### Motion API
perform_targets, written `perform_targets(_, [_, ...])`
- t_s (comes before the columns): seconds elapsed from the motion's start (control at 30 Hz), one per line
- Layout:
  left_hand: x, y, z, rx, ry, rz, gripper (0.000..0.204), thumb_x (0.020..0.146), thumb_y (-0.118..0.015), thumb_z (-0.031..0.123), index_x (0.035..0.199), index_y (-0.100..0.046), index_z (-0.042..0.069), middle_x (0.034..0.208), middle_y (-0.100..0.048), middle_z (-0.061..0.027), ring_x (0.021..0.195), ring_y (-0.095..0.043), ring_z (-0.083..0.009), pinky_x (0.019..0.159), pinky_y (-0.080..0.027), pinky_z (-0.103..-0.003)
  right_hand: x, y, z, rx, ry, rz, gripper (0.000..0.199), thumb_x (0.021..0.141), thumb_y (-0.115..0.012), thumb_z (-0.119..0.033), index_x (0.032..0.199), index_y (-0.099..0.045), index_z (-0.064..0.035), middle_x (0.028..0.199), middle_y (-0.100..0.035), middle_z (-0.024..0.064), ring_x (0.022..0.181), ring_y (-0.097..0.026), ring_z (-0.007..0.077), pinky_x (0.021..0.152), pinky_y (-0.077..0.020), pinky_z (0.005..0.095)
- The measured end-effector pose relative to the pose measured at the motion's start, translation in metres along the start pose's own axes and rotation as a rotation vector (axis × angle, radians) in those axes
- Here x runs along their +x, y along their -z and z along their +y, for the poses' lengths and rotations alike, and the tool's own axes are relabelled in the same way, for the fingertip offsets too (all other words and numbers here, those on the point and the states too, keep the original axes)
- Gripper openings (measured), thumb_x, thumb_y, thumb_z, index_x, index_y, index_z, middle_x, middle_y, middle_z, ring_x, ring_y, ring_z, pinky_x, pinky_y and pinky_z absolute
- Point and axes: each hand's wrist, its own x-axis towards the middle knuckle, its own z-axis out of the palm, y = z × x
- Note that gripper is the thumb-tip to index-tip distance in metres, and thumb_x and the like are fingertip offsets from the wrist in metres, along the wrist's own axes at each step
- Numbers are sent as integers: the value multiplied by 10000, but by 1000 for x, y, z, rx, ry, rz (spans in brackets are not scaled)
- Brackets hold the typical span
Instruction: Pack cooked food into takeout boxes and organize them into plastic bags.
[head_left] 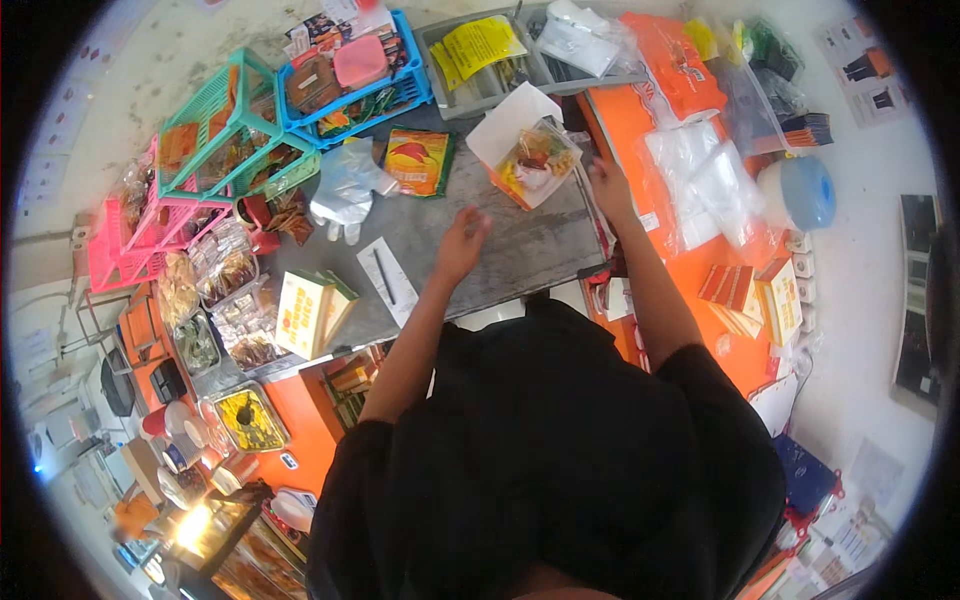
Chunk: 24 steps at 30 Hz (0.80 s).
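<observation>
An open white-and-orange food box [546,182] stands on the grey tabletop [520,250], its lid tilted up at the far left. Inside are small clear bags and packets of food. My right hand [612,190] hovers just right of the box, fingers loosely stretched and nothing visible in them. Over the tabletop, nearer to me and left of the box, my left hand [463,245] is empty with its fingers apart. An orange-and-green packet [418,162] with red chillies printed on it lies beyond my left hand. Beside that packet is a clear plastic glove [350,188].
A pen [384,275] rests on a white paper slip. Closed yellow-and-white boxes [306,313] stand at the table's near left. Stacked green baskets [225,135], a blue basket [410,85] and a grey divided tray [455,95] line the back. Plastic bags [700,175] cover the orange counter at right.
</observation>
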Motion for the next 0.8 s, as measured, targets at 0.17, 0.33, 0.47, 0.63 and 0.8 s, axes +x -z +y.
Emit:
perform_targets(0.17, [72,-73,-17,76,200,270,807,828,-782,340,1384,-399,-101,1315,-541,-290,1126,-615,-418,1021,-466,-431,50,-67,-5,11,142,-249,339,907,-627,-210,1145,-685,24,1086,-677,275,1002,-668,396,875,-535,445])
perform_targets(0.33, [57,-70,-51,391,65,389,722,778,-755,217,1346,-429,-87,1286,-546,-272,1134,-606,-413,997,-489,-440,5,-38,-30,8,-6,-369,358,857,-651,-175,1147,-682,32,1057,-681,275,960,-682,393,842,-546,449])
perform_targets(0.47, [-15,-49,-66,190,136,273,632,775,-752,174,1300,-474,-42,1263,-570,-227,1106,-610,-379,964,-503,-434,-53,-9,-30,92,9,-534,378,848,-691,-181,1164,-669,27,1052,-691,248,907,-697,361,811,-549,424])
perform_targets(0.63, [-84,-56,-22,357,68,489,580,841,-769,204,1301,-485,-7,1231,-630,-179,1018,-662,-284,870,-533,-409,-78,18,-30,268,-23,-471,497,874,-735,-293,1244,-613,15,1086,-674,235,955,-671,352,840,-528,419])
perform_targets(0.8, [-65,-52,14,279,-38,760,402,865,-731,209,1206,-623,26,1063,-694,-144,874,-664,-296,781,-532,-408,-22,17,-76,346,183,-235,465,919,-699,-324,1244,-612,-3,1126,-676,244,1022,-665,392,862,-531,424])
